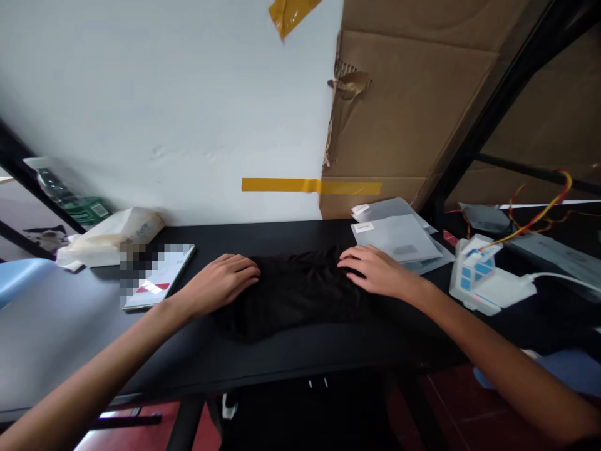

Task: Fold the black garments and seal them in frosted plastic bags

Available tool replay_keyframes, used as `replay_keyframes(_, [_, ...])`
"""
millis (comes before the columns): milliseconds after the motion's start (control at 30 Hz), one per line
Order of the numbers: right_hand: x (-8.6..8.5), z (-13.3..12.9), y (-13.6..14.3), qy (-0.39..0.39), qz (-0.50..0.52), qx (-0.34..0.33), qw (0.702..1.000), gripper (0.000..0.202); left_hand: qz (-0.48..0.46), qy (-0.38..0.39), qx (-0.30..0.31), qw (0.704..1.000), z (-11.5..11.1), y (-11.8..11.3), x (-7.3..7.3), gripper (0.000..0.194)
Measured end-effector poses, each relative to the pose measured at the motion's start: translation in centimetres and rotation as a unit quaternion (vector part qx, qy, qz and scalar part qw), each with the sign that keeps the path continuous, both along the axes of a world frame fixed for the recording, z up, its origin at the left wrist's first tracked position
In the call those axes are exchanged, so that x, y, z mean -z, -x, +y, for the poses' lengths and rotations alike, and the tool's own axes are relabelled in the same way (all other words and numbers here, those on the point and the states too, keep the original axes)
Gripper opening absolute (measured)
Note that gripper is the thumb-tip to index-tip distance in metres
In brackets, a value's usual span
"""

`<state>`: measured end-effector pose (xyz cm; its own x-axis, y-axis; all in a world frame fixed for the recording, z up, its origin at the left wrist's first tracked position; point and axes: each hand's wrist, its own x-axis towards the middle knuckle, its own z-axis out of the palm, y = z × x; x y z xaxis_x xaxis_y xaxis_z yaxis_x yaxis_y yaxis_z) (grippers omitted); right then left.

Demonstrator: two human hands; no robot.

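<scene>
The black cloth (300, 291) lies between the counter's (319, 357) front and back edges, seemingly gathered into a strip but not yet smooth, left hand (228, 280) and right hand (373, 269) curved over its ends, whether gripping I cannot tell.

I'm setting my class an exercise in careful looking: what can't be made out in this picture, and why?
All in the head view:
Black cloth: parts hidden under the left hand and right hand; whether either grips it or just rests is unclear.
White booklet: blocky pixels cover part of its front.
White label on the grey packets: print too small.
Light blue thing: cut off by the left edge.
</scene>
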<state>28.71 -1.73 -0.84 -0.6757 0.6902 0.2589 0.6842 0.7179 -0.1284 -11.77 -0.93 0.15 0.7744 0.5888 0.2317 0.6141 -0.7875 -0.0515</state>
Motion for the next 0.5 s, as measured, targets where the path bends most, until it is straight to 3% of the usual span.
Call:
replay_keyframes(100, [0.6, -4.0, -0.6, 0.078, 0.044, -0.007, 0.996, 0.043, -0.031, 0.023, 0.017, 0.999, -4.0, 0.1, 0.4, 0.037])
replay_keyframes(167, [1.1, -5.8, -1.0, 0.111, 0.045, -0.016, 0.993, 0.034, -0.038, 0.036, 0.043, 0.998, -6.2, 0.2, 1.1, 0.038])
replay_keyframes(233, [1.1, -6.4, -1.1, 0.113, 0.064, -0.008, 0.992, 0.018, -0.066, 0.043, 0.045, 0.996, -7.3, 0.3, 1.7, 0.027])
replay_keyframes(300, [0.7, -5.7, -1.0, 0.109, 0.105, 0.014, 0.988, 0.022, -0.114, 0.065, 0.008, 0.991, -7.0, 0.5, 1.6, 0.028])
replay_keyframes(400, [-0.6, -2.4, -0.2, 0.096, 0.157, 0.057, 0.981, 0.022, -0.162, 0.11, -0.1, 0.976, -4.3, 0.4, 0.6, 0.033])
replay_keyframes(500, [-1.3, 1.6, 0.8, 0.045, 0.1, 0.082, 0.991, 0.021, -0.128, 0.082, -0.2, 0.968, -0.9, 0.1, -0.2, 0.04])
